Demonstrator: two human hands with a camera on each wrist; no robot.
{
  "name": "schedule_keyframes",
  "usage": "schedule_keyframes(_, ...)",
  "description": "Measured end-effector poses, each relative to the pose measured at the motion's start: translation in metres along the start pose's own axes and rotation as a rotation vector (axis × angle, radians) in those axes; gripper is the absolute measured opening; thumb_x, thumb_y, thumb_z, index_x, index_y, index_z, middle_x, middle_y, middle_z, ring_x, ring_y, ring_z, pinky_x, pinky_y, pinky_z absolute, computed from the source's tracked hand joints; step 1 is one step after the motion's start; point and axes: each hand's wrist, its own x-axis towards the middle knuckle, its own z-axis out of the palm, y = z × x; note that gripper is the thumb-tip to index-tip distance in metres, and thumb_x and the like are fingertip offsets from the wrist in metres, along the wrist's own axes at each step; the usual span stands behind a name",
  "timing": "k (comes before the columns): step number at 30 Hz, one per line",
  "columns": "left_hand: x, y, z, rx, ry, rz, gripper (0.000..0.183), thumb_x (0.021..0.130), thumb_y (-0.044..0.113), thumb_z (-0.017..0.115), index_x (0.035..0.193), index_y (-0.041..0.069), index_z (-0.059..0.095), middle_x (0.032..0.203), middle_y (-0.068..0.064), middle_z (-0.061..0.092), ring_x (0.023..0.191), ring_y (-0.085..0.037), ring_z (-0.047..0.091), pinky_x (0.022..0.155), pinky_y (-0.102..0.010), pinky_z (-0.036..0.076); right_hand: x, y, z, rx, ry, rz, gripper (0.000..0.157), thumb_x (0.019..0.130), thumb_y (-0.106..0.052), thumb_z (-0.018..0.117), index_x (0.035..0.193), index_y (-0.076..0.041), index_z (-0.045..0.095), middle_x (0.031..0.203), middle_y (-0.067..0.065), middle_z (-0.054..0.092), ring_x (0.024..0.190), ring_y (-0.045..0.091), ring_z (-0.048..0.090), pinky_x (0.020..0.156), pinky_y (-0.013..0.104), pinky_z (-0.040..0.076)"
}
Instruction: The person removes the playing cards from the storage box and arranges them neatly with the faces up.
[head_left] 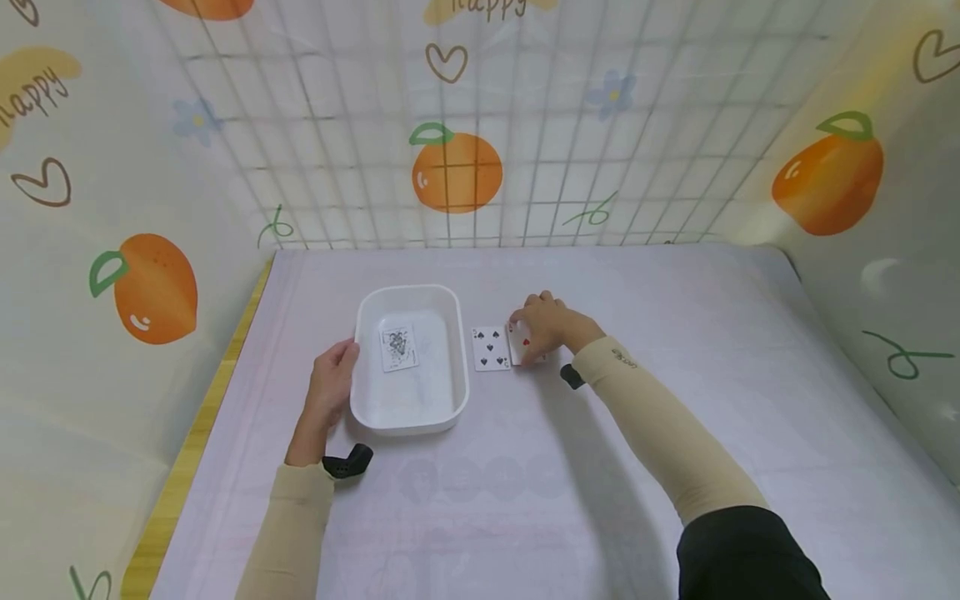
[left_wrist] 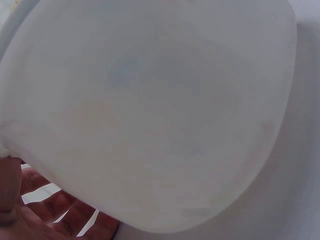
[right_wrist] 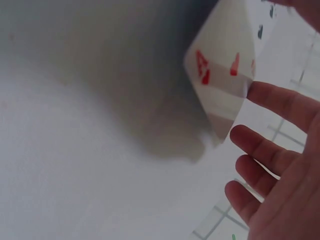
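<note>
A white plastic basin (head_left: 408,417) stands on the table with a joker playing card (head_left: 398,348) lying face up inside it. My left hand (head_left: 330,379) grips the basin's left side, thumb at the rim and fingers below it. The left wrist view is mostly filled by the basin's pale outer surface (left_wrist: 165,115). Right of the basin lies a five of spades (head_left: 491,349), face up. Beside it, my right hand (head_left: 546,325) pinches a red-marked playing card (right_wrist: 220,70) by its edges, tilted up from the table. Its full face is partly hidden by the hand.
A pale cloth (head_left: 480,533) covers the table, with a yellow wooden edge (head_left: 180,467) showing at the left. Behind the table stands a wire grid (head_left: 555,167) covered by a sheet printed with oranges, which also hangs at both sides.
</note>
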Motion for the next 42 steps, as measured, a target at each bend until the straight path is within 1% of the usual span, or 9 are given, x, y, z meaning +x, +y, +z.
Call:
schedule_keyframes(7, 0.0, 0.0, 0.0, 0.002, -0.006, 0.001, 0.049, 0.106, 0.036, 0.044, 0.147, 0.009, 0.047, 0.143, -0.014, 0.052, 0.128, -0.031, 0.051, 0.105, -0.047, 0.043, -0.001, 0.0, 0.001, 0.011, -0.001, -0.008, 0.081, 0.065, -0.039, 0.088, 0.137, -0.016, 0.06, 0.13, 0.014, 0.051, 0.112, 0.031, 0.041, 0.094, 0.049, 0.044)
schedule_keyframes(15, -0.001, 0.002, 0.0, -0.003, -0.005, -0.006, 0.049, 0.106, 0.036, 0.044, 0.147, 0.009, 0.047, 0.144, -0.013, 0.052, 0.129, -0.03, 0.051, 0.105, -0.045, 0.043, -0.002, 0.0, 0.002, 0.004, -0.009, -0.01, 0.082, 0.065, -0.038, 0.088, 0.139, -0.016, 0.059, 0.13, 0.014, 0.051, 0.111, 0.03, 0.04, 0.091, 0.047, 0.044)
schedule_keyframes(23, -0.003, 0.003, 0.001, -0.004, 0.003, -0.001, 0.049, 0.106, 0.036, 0.044, 0.147, 0.009, 0.047, 0.143, -0.013, 0.053, 0.127, -0.03, 0.052, 0.104, -0.045, 0.045, -0.004, -0.001, 0.003, 0.007, -0.003, -0.003, 0.083, 0.066, -0.039, 0.089, 0.139, -0.017, 0.058, 0.131, 0.015, 0.051, 0.113, 0.031, 0.041, 0.095, 0.05, 0.044)
schedule_keyframes(26, -0.003, 0.002, 0.001, -0.003, 0.005, 0.001, 0.049, 0.106, 0.036, 0.043, 0.147, 0.009, 0.047, 0.143, -0.013, 0.052, 0.127, -0.03, 0.052, 0.104, -0.046, 0.044, -0.006, 0.0, 0.003, 0.008, 0.001, -0.009, 0.082, 0.065, -0.039, 0.089, 0.138, -0.017, 0.059, 0.131, 0.016, 0.051, 0.113, 0.032, 0.041, 0.093, 0.051, 0.045)
schedule_keyframes(28, -0.004, 0.002, 0.001, -0.007, 0.005, 0.002, 0.049, 0.106, 0.036, 0.044, 0.147, 0.009, 0.047, 0.143, -0.013, 0.052, 0.127, -0.03, 0.052, 0.104, -0.046, 0.044, -0.006, 0.0, 0.002, 0.008, 0.006, -0.012, 0.082, 0.064, -0.04, 0.089, 0.137, -0.017, 0.059, 0.13, 0.016, 0.051, 0.113, 0.033, 0.042, 0.092, 0.052, 0.045)
schedule_keyframes(32, -0.004, 0.002, 0.001, -0.009, 0.002, 0.002, 0.049, 0.106, 0.037, 0.044, 0.147, 0.01, 0.047, 0.143, -0.013, 0.052, 0.128, -0.03, 0.052, 0.104, -0.046, 0.044, -0.006, 0.0, -0.001, 0.004, 0.026, -0.032, 0.084, 0.065, -0.039, 0.089, 0.139, -0.014, 0.057, 0.131, 0.017, 0.051, 0.115, 0.033, 0.041, 0.097, 0.054, 0.043)
schedule_keyframes(37, -0.004, 0.001, -0.001, -0.008, -0.006, -0.002, 0.052, 0.105, 0.04, 0.044, 0.147, 0.01, 0.046, 0.143, -0.013, 0.052, 0.127, -0.03, 0.052, 0.103, -0.046, 0.045, -0.005, -0.001, -0.008, 0.004, 0.058, -0.069, 0.087, 0.066, -0.039, 0.087, 0.142, -0.01, 0.054, 0.133, 0.019, 0.05, 0.116, 0.033, 0.041, 0.099, 0.052, 0.04)
schedule_keyframes(42, -0.004, 0.001, 0.0, -0.023, -0.012, 0.003, 0.051, 0.105, 0.039, 0.044, 0.147, 0.01, 0.047, 0.143, -0.013, 0.052, 0.127, -0.03, 0.052, 0.103, -0.046, 0.045, -0.007, -0.005, -0.013, 0.011, 0.066, -0.062, 0.087, 0.068, -0.04, 0.085, 0.143, -0.009, 0.053, 0.136, 0.019, 0.048, 0.119, 0.034, 0.041, 0.101, 0.052, 0.039)
